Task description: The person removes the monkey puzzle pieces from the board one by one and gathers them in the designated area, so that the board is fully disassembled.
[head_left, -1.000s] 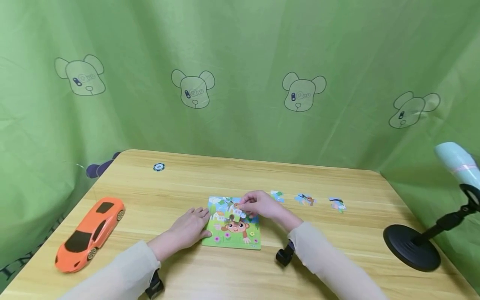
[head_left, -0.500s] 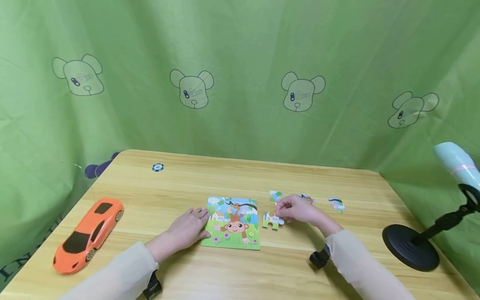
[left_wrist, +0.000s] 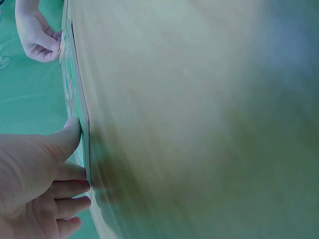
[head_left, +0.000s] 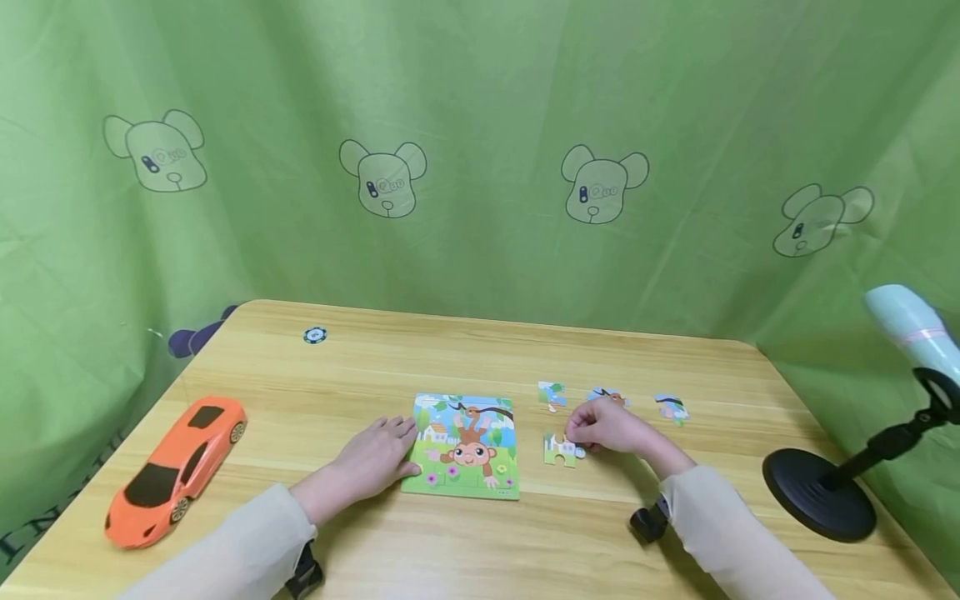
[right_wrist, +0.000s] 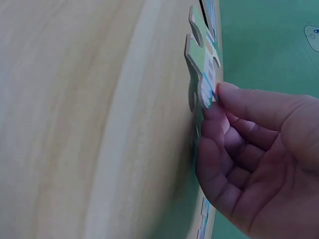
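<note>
In the head view a square jigsaw puzzle (head_left: 461, 462) with a monkey picture lies flat on the table. My left hand (head_left: 378, 457) rests along its left edge, and in the left wrist view the thumb (left_wrist: 71, 130) touches its border. To the right of the puzzle, my right hand (head_left: 611, 427) pinches a puzzle piece (head_left: 557, 450) with a house and greenery on it. The right wrist view shows that piece (right_wrist: 207, 64) held by its corner between thumb and index finger, tilted and slightly above the table.
Beyond the right hand lie loose puzzle pieces: a blue-green one (head_left: 551, 393), a partly covered one (head_left: 603, 395) and one with a branch (head_left: 671, 407). An orange toy car (head_left: 176, 471) stands at left, a round chip (head_left: 315, 335) behind, a black-based stand (head_left: 819, 494) at right.
My right hand has carried the house piece from above the puzzle to the right, onto the side of the loose pieces. The left hand stays at the puzzle's left edge.
</note>
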Motion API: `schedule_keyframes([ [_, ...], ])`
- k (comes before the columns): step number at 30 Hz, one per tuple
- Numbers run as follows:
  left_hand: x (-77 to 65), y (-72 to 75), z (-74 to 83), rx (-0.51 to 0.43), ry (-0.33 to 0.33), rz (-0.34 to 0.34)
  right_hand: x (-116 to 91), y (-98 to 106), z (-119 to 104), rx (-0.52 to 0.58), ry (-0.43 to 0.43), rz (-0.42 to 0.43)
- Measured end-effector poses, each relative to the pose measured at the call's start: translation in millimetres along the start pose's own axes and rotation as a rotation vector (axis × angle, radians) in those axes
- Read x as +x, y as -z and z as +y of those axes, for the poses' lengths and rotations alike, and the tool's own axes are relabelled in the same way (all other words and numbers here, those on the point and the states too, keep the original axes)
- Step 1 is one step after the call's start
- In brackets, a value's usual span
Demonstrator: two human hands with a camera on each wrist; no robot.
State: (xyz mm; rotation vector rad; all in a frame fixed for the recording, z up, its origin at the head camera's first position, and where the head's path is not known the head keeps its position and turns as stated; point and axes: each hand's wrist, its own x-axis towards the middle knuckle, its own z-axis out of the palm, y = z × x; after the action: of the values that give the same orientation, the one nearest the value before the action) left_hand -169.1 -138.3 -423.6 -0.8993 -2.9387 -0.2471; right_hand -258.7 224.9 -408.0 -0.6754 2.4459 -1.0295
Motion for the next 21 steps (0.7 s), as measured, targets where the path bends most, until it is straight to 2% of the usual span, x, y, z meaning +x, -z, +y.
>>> schedule_keyframes([
  [1,-0.3,5.2,3.3,-0.007,0.015,-0.017,0.5,0.1,0.3,-0.006,0.0,0.001],
  [8,1.5,6.0,4.6,0.024,0.044,-0.058,2.9,0.6,1.4,-0.036,-0.014,0.008],
  [21,2.3,5.1,3.4,0.002,0.047,-0.06,4.3,-0.4,-5.8,-0.055,-0.013,0.024],
])
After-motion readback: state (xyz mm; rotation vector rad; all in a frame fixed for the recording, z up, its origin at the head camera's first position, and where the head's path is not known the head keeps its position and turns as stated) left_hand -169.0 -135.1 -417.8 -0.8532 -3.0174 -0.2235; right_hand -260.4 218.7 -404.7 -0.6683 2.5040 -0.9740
